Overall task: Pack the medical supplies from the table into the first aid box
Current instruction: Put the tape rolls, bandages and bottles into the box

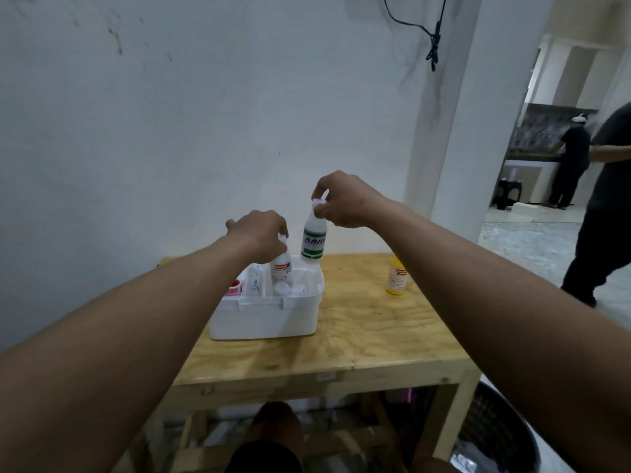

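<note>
While the box (pixel 266 314) on the counter (pixel 358 322) already had a few items in it, both hands were mid-drop: left hand (pixel 261 235) gripping a red-label bottle (pixel 281 268), right hand (pixel 345 201) pinching a green-label bottle (pixel 313 242) just above the rim. Only a yellow bottle (pixel 396 274) was left out, looked nearly done.

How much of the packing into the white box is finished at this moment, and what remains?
Done: several small supplies already sit inside the open white plastic first aid box. In hand: the left hand lowers a white bottle with a red label into the box; the right hand holds a white bottle with a green label by its cap above the rim. Left: the yellow bottle on the wooden table.
</note>
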`<act>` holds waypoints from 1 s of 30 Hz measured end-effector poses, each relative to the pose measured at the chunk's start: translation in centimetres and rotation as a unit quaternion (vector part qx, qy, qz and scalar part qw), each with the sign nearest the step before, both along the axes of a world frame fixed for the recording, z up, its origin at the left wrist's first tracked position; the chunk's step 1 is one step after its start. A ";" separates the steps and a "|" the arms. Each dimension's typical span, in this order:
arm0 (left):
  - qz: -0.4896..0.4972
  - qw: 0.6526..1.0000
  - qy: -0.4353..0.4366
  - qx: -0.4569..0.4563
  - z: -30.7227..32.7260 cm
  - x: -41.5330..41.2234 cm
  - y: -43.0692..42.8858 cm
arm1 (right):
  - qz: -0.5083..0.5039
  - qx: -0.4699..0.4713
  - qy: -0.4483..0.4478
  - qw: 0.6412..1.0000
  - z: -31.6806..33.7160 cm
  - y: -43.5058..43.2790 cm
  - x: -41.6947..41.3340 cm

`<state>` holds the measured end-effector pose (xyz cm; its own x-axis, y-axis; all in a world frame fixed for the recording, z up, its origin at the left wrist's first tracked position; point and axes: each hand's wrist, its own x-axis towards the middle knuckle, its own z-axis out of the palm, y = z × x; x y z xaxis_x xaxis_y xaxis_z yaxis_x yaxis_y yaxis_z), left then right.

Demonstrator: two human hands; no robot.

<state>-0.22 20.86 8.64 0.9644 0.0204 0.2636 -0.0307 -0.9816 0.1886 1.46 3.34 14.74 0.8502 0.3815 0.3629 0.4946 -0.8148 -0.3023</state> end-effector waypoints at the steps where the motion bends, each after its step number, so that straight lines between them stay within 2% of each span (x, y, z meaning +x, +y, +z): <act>1: -0.001 1.000 0.002 0.001 -0.2 0.1 0.0 | 0.002 0.001 0.006 1.000 -0.3 0.2 0.0; 12: 0.005 0.999 0.023 0.038 -2.0 1.0 0.0 | 0.013 -0.019 0.071 0.997 -4.0 2.4 1.2; 30: 0.014 0.998 0.026 0.048 -3.1 1.5 0.8 | 0.012 -0.085 0.089 0.992 -8.1 3.1 3.0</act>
<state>1.28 21.63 5.54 0.9761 0.0244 0.2161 0.0039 -0.9955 0.0949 4.46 6.40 6.59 0.8852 0.4446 0.1365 0.4651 -0.8506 -0.2454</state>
